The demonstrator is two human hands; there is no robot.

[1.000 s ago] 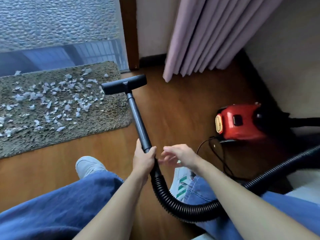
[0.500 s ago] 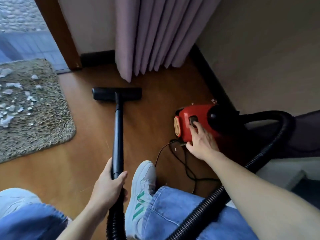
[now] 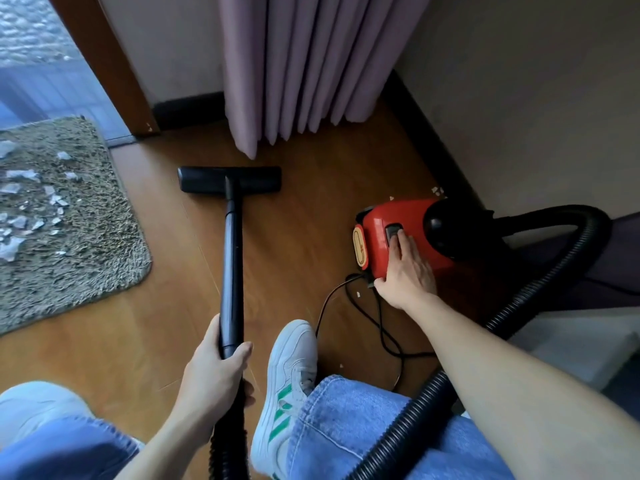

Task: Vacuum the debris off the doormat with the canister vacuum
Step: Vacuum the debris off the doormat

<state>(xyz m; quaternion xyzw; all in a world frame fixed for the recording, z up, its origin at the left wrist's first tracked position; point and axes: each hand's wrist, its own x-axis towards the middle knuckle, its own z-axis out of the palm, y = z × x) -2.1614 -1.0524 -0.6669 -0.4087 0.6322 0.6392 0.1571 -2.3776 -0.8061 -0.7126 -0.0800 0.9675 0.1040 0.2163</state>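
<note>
One hand on the wand, the other on the red canister vacuum (image 3: 384,213).

The left hand (image 3: 214,372) wraps its fingers round the black wand (image 3: 231,258); the floor head (image 3: 229,180) lies flat on the wooden floor (image 3: 304,271), beside the doormat (image 3: 86,244) and not on it; the right hand (image 3: 407,271) rests with straight fingers on the canister, a fingertip at its dark switch (image 3: 392,231); pale debris (image 3: 20,174) lies scattered over the mat at far left; the ribbed hose (image 3: 554,271) loops off to the right.

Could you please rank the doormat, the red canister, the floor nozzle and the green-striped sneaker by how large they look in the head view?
1. doormat, though cut off by the frame.
2. red canister and green-striped sneaker: alike; the sneaker is nearer, so unranked.
3. floor nozzle.
</note>
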